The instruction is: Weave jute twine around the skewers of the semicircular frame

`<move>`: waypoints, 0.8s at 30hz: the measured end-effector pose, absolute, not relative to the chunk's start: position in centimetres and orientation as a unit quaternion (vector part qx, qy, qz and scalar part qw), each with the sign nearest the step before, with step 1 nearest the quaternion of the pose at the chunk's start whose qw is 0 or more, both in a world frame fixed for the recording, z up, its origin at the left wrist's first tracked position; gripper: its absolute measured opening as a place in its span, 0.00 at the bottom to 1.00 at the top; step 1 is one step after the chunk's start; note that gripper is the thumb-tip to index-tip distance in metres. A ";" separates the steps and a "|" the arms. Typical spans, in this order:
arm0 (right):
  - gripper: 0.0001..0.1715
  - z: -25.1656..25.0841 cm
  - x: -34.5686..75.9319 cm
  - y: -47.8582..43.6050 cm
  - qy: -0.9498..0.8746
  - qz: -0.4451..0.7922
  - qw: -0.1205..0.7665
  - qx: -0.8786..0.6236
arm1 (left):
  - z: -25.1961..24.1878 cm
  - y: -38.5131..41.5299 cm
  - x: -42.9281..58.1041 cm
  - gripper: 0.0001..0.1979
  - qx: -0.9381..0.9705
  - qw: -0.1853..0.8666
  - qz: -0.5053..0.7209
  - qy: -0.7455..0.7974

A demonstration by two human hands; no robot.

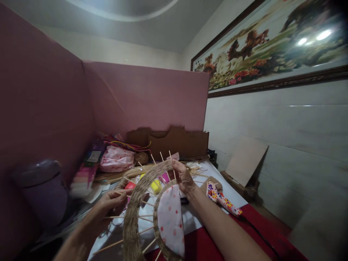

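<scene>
I hold a curved frame of jute-wrapped arcs (136, 203) joined by thin wooden sticks (141, 217), tilted upright in front of me. My left hand (110, 206) grips a stick and the outer arc on the left side. My right hand (183, 177) pinches the top end of the arc near the protruding stick tips. A white fabric piece with red dots (170, 221) fills the inner curve of the frame.
Behind the frame lie a bundle of sticks (116, 175), a twine ball (141, 158), pink patterned cloth (116, 159), coloured pots (156, 186) and a dotted glue gun (221, 198). A purple container (43, 192) stands at left. Pink partition walls (146, 98) enclose the table; cardboard (246, 159) leans at right.
</scene>
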State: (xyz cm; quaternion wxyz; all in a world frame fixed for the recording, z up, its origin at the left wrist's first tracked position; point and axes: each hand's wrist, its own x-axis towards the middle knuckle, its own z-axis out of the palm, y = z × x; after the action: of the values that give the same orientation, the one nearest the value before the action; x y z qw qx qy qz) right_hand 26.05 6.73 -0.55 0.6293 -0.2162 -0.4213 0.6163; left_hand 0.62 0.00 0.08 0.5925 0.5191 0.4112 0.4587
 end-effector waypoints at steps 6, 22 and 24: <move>0.15 -0.5 26.1 7.0 -0.406 0.617 0.647 -0.190 | -0.1 0.1 0.4 0.18 0.511 0.598 0.461 0.411; 0.15 -0.2 26.7 7.0 -0.404 0.634 0.642 -0.150 | -0.6 0.3 -0.5 0.16 0.432 0.644 0.494 0.393; 0.18 -0.1 26.6 6.6 -0.429 0.639 0.621 -0.147 | -0.7 0.3 -0.7 0.16 0.418 0.649 0.501 0.390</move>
State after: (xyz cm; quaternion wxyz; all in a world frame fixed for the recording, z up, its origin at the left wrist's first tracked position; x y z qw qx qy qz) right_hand 26.63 6.62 -0.05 0.6210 -0.1470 -0.4292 0.6392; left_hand -0.73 0.29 -0.69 0.6495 0.4185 0.3902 0.5008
